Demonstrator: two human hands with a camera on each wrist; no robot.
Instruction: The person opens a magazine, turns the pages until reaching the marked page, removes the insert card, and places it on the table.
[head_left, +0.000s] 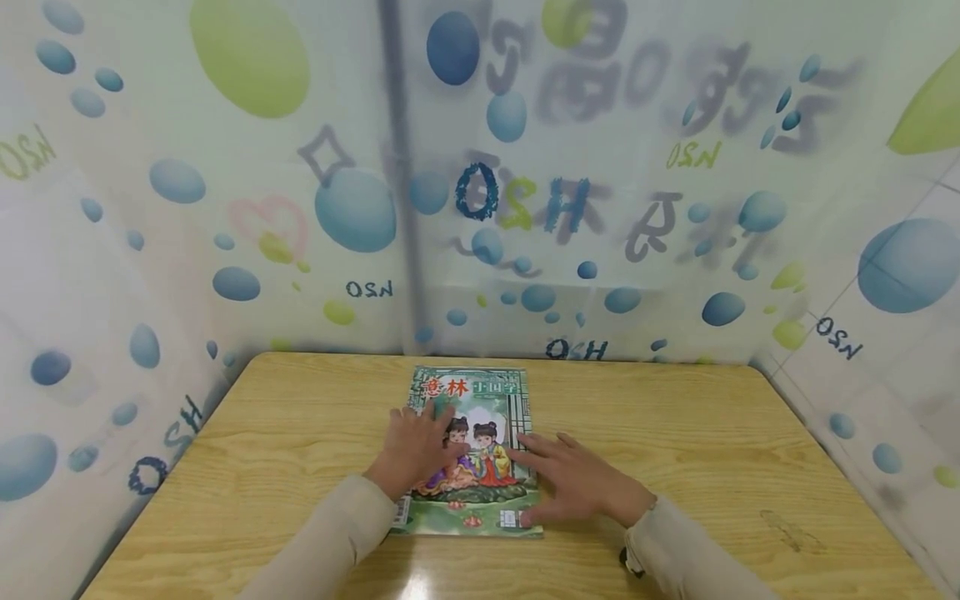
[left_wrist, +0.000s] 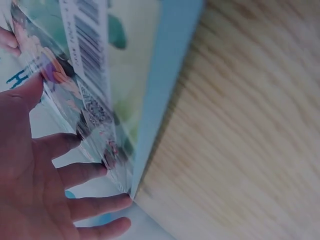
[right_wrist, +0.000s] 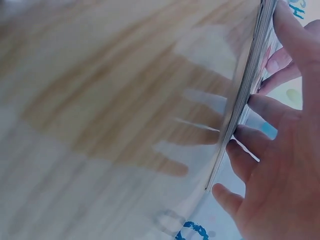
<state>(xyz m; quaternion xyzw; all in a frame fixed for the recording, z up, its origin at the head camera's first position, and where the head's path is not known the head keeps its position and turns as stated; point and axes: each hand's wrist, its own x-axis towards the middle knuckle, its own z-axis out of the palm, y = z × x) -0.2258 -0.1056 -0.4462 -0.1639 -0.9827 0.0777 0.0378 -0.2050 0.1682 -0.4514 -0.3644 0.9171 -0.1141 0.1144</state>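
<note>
A magazine with two illustrated figures in robes on its green cover lies flat on the table, its red title at the far end. My left hand rests on the cover's left half with fingers spread. In the left wrist view, the fingertips touch the glossy cover near its barcode and edge. Along the right edge lies my right hand, its fingers extended and its thumb by the near right corner. The right wrist view shows those fingertips right at the stacked page edges.
The wooden table extends to both sides of the magazine, with a dark smudge at right. A patterned curtain with blue and green drops hangs behind and around the table. A small black item sits at the right cuff.
</note>
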